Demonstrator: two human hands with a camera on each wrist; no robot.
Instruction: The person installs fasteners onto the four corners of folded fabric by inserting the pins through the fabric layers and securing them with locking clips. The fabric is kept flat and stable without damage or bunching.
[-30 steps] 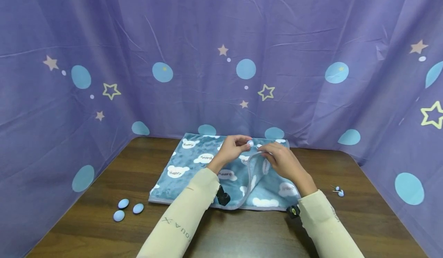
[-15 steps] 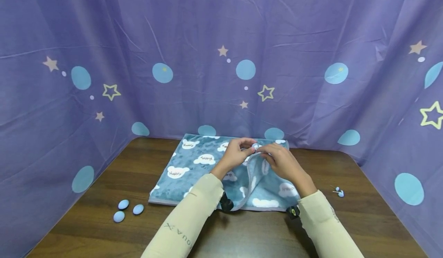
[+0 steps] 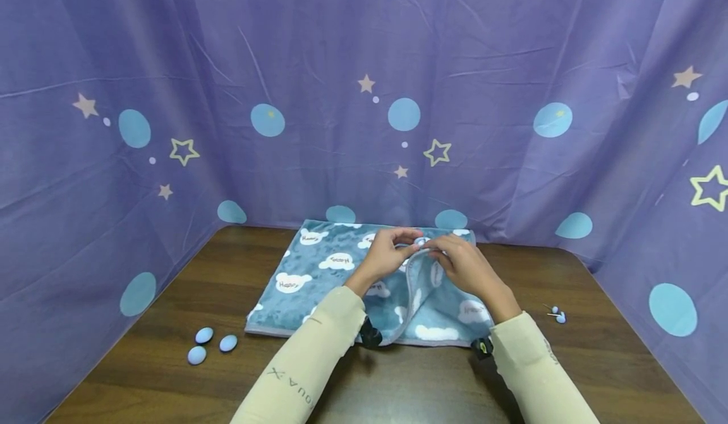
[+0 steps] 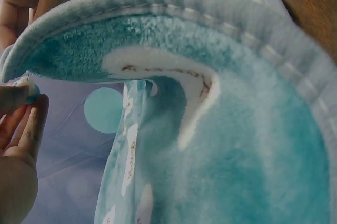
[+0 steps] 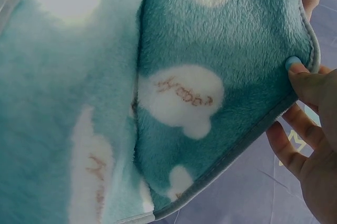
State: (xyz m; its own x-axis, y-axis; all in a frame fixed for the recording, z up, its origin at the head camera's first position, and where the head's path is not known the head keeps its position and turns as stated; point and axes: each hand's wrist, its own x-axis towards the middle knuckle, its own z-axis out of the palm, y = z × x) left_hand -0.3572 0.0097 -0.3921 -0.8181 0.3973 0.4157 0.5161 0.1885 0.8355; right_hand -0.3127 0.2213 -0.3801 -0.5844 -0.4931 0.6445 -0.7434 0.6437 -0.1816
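A teal fleece blanket (image 3: 318,272) with white bear heads and a grey bound edge lies on the table, its right front part folded up. My right hand (image 3: 463,263) pinches the raised corner. In the right wrist view a small blue pin head (image 5: 291,63) shows at that hand's thumb tip (image 5: 305,79), against the fleece. My left hand (image 3: 387,253) holds a small round blue-and-white cap (image 4: 32,91) between thumb and fingers. The cap is right at the blanket's edge, beside the right fingers. In the left wrist view a thin needle tip shows above the cap.
Three blue oval caps (image 3: 196,355) lie at the left on the brown wooden table (image 3: 142,373). Two blue-headed pins (image 3: 560,317) with bare needles lie at the right. A purple curtain (image 3: 341,127) with stars stands behind and at both sides.
My left hand has moved a little right with the cap, up to the blanket edge at the right fingers. The right hand stays in place with the corner.
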